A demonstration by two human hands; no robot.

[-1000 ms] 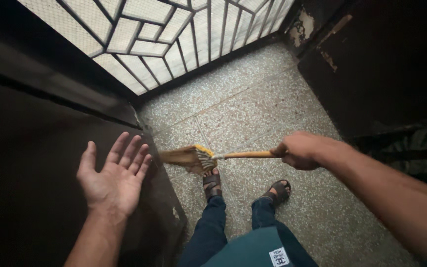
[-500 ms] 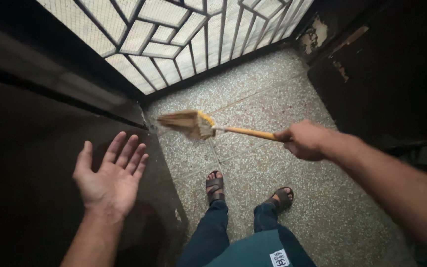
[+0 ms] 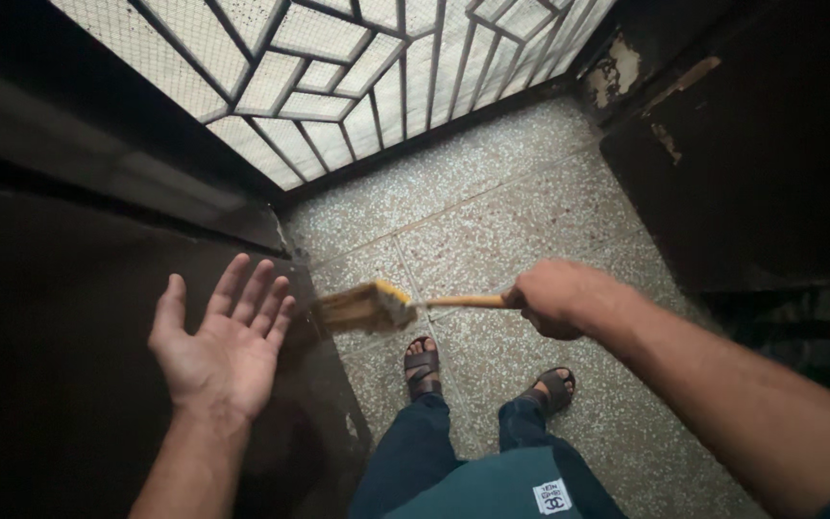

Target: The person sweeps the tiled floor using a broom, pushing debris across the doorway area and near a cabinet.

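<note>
broom (image 3: pixel 391 306) is lying level over the speckled floor (image 3: pixel 511 211), long axis left-right, bristles pointing left. i'm watching my right hand (image 3: pixel 551 298) gripping its handle, fingers curled tight; my left hand (image 3: pixel 218 341) is hanging empty, fingers spread, near the bristles.

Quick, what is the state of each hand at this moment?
Left hand: open, palm up, fingers spread, holding nothing.
Right hand: closed around the handle of the broom.
</note>
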